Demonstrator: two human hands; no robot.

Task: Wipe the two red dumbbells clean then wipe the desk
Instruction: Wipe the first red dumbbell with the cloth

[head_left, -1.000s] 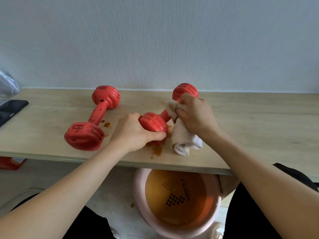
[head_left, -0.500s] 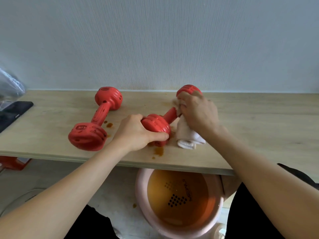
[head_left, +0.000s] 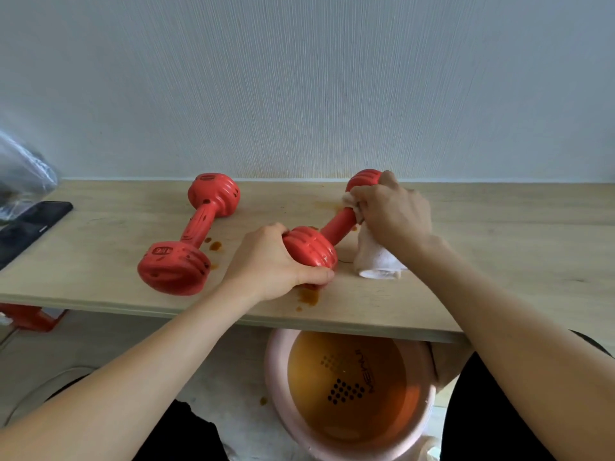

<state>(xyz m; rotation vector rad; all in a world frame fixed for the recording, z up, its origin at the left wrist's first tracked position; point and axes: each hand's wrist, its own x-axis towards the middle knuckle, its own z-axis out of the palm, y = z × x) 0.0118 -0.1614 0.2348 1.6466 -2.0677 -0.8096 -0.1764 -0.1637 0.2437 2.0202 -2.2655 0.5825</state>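
On the wooden surface [head_left: 499, 261], near its front edge, I had the right-hand red dumbbell [head_left: 336, 227] under both hands, so I judged the first step, wiping the dumbbells, to be in hand and not finished. My left hand [head_left: 266, 261] gripped the near head, fingers curled over the top and thumb pressed along its lower edge, pinning it to the wood. My right hand [head_left: 392, 214] held the white cloth [head_left: 376, 257] bunched against the far end of the handle where it meets the far head; its fingers were clamped on the cloth, and the loose tail of the cloth hung down onto the surface just beside the handle.

The other red dumbbell [head_left: 189, 237] lay to the left, apart from both hands, with dark specks on its near head; I judged it not yet cleaned. The next move, as I read it, called for working the cloth round the far head while the left hand kept the weight from rolling.

Brown spills [head_left: 307, 296] sat just in front of the gripped head, and smaller ones [head_left: 216, 245] beside the left dumbbell's handle; those belonged to the later desk wipe. A black phone [head_left: 33, 224] and a clear plastic bag [head_left: 23, 168] lay at the far left, well apart. Below the edge stood a pink basin [head_left: 276, 371] of brownish water. Nothing blocked the cloth.
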